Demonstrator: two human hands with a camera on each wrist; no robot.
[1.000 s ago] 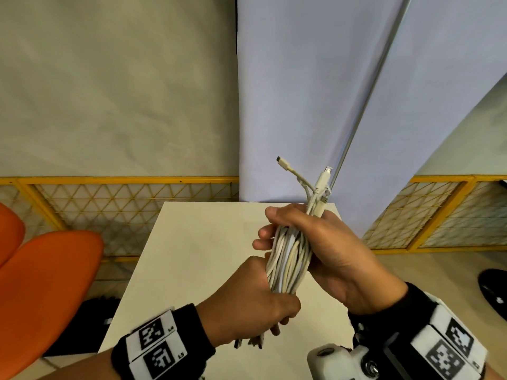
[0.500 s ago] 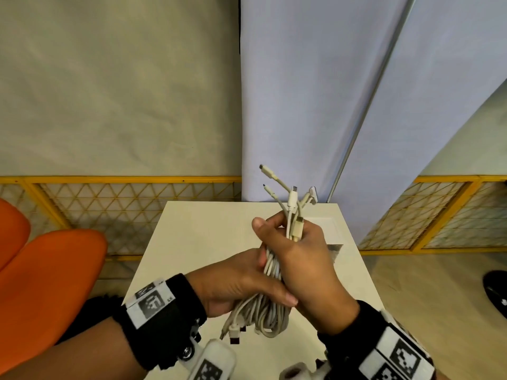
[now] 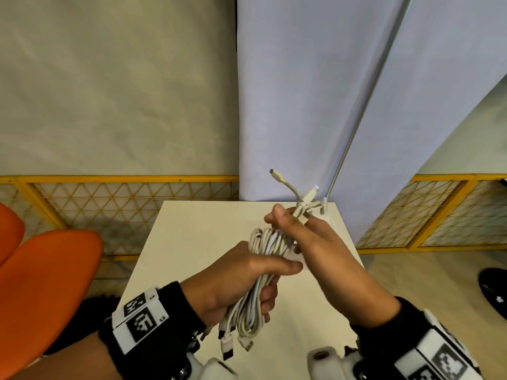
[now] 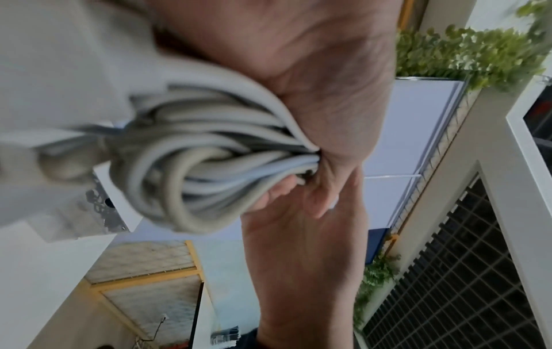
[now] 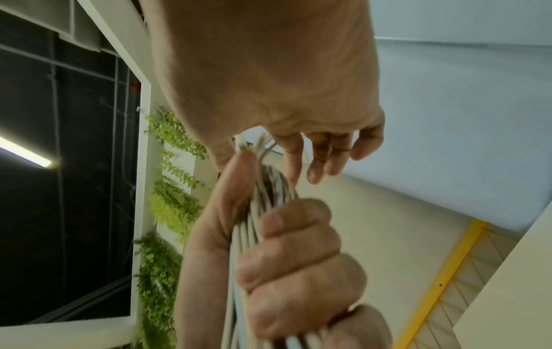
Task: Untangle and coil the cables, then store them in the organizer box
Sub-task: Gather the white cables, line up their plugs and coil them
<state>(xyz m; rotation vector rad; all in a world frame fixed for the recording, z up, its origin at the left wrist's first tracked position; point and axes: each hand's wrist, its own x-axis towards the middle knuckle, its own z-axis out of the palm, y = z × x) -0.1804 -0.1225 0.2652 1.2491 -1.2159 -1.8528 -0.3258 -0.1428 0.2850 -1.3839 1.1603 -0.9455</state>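
Observation:
A bundle of white cables (image 3: 264,242), folded into long loops, hangs above the white table (image 3: 192,242). My left hand (image 3: 247,278) grips its middle, fingers curled round the strands and thumb laid across the front. My right hand (image 3: 299,220) pinches the upper cable ends between thumb and forefinger, with its other fingers stretched out. One small connector (image 3: 275,174) sticks up past that pinch. USB plugs (image 3: 227,349) dangle below my left fist. The left wrist view shows the looped strands (image 4: 203,165) against my palm. In the right wrist view, curled fingers (image 5: 298,259) clamp the strands.
An orange chair (image 3: 46,283) stands left of the table. A yellow mesh fence (image 3: 115,204) runs behind it, with a pale curtain and a metal pole (image 3: 365,111) beyond. A pale see-through container edge (image 4: 98,212) shows behind the bundle in the left wrist view.
My right hand has let go of the bundle's body and now only pinches the top ends, fingers spread. The left hand still grips the middle, and the bundle has shifted slightly right.

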